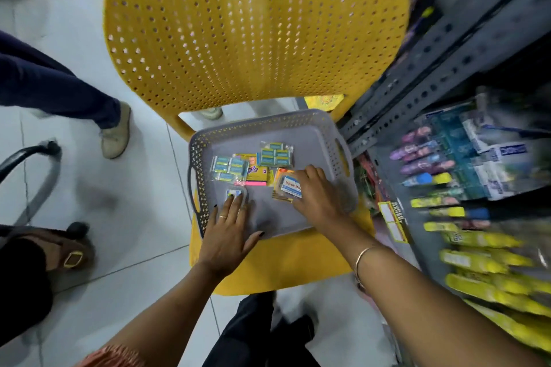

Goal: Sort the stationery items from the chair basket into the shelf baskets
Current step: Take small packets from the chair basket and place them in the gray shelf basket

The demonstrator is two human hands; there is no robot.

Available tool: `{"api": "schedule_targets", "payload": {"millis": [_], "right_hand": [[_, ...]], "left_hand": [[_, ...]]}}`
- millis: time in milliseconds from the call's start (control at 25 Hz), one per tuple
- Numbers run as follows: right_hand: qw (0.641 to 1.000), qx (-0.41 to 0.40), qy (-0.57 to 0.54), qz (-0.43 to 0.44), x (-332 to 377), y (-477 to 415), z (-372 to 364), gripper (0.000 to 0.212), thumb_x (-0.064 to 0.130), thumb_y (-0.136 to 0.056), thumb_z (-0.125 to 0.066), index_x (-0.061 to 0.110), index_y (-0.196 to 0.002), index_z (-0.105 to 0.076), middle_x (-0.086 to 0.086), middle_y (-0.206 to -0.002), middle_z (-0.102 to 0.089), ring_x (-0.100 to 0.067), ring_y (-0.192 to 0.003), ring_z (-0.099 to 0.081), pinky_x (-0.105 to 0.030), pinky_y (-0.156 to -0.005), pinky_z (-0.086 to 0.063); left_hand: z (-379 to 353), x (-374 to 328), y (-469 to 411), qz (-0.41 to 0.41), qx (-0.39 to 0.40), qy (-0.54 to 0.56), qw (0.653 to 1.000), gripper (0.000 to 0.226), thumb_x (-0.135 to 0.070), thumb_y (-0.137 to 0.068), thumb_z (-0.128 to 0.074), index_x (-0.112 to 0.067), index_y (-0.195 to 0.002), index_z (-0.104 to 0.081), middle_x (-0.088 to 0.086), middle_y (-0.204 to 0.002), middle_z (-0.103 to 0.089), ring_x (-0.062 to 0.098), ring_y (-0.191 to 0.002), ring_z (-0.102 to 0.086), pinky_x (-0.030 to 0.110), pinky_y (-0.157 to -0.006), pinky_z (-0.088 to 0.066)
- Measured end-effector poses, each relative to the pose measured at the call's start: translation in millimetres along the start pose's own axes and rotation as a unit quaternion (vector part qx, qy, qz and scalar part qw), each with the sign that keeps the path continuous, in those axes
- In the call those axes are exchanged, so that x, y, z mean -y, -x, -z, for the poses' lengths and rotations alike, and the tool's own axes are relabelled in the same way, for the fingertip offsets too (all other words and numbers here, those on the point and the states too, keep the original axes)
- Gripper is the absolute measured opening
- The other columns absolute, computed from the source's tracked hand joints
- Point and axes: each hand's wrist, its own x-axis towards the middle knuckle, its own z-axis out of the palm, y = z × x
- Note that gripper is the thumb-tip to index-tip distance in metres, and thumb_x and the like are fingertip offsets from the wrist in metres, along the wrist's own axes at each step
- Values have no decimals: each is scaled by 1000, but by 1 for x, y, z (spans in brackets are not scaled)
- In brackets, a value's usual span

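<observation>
One grey perforated basket (pixel 301 125) is seen on the seat of one yellow chair (pixel 256 24), and every place below is given relative to that basket. Inside it, two clear packets of small teal erasers are counted: one packet (pixel 231 167) toward the left wall and a second packet (pixel 275 153) near the far wall. Between them one yellow packet (pixel 255 171) is partly covered, with a pink strip (pixel 255 183) showing at its near edge. One small blue-and-white item (pixel 233 193) lies near the left corner of the floor, and the left hand (pixel 228 235) is laid flat with spread fingers, its fingertips touching that item; nothing is clamped. One packet with a white label (pixel 289 186) lies toward the right wall, and the right hand (pixel 317 194) is placed over its right part with fingers bent; whether it is gripped cannot be told. The label is partly hidden by the fingers.

To the right of the basket, one grey metal shelf (pixel 432 68) is seen, its stock blurred; yellow and purple items cannot be counted. To the left of the basket, legs and shoes of other persons are cut off by the edge.
</observation>
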Motion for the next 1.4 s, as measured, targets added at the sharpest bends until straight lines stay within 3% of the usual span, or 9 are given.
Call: {"api": "schedule_targets", "payload": {"millis": [360,560,640,720,840,1000,1080,1320,1400], "right_hand": [[962,-233,-106,-93,-30,102,237,44,20,-75,-66,11,-117,-57,-14,-111,-52,-31,-112,-47,-42,-88,-45],[912,-327,-179,-172,-63,219,342,32,16,-73,-70,2,-102,-64,-20,-101,-64,-31,-95,-58,-36,-84,-49],[895,-342,-208,-196,-67,276,367,28,13,-75,-71,-2,-98,-64,-21,-99,-69,-23,-81,-60,-24,-69,-48],[878,-367,-216,-217,-74,330,383,30,14,-76,-71,-2,-100,-64,-20,-100,-70,-21,-81,-63,-21,-68,-49],[870,-387,-171,-253,-97,419,392,30,18,-76,-71,1,-100,-66,-20,-101,-69,-29,-92,-63,-36,-79,-48],[848,-388,-110,-344,-146,547,360,39,37,-72,-66,3,-90,-65,-23,-98,-68,-31,-90,-63,-38,-77,-48],[840,-353,-89,-402,-169,606,338,36,33,-77,-67,3,-95,-65,-23,-104,-68,-32,-95,-63,-34,-73,-44],[804,-290,-94,-510,-239,731,256,25,21,-75,-68,11,-95,-59,-20,-111,-63,-34,-104,-58,-34,-81,-47],[801,-261,-103,-528,-249,743,234,31,17,-75,-68,5,-102,-61,-19,-112,-63,-34,-105,-57,-32,-81,-46]], "left_hand": [[174,-105,-61,-210,-106,-20,972,82,-64,-94,-14,0,-128,-52,19,-144,-39,33,-132,-33,49,-102,-19],[264,-241,-60,-377,-211,-2,902,75,-65,-92,-15,-5,-126,-44,20,-133,-51,31,-126,-34,50,-100,-24],[284,-302,-40,-441,-246,38,862,75,-64,-92,-20,-3,-125,-48,21,-135,-48,34,-126,-35,50,-100,-26],[292,-349,-15,-471,-279,84,833,76,-60,-93,-24,3,-125,-49,25,-138,-43,42,-127,-35,52,-102,-27],[282,-408,35,-515,-301,141,791,74,-56,-94,-23,7,-126,-45,30,-136,-40,48,-126,-34,55,-105,-23],[238,-502,136,-597,-248,149,748,72,-59,-94,-22,1,-127,-44,25,-139,-40,42,-129,-34,52,-105,-21],[209,-546,186,-631,-219,119,734,73,-58,-94,-21,0,-128,-48,22,-142,-39,37,-132,-33,51,-107,-19],[141,-645,279,-652,-132,-55,745,84,-62,-94,-6,-2,-124,-57,18,-138,-48,32,-132,-36,48,-101,-23],[134,-664,293,-645,-118,-93,749,91,-63,-92,3,-3,-131,-52,16,-144,-40,29,-137,-26,47,-108,-20]]}}
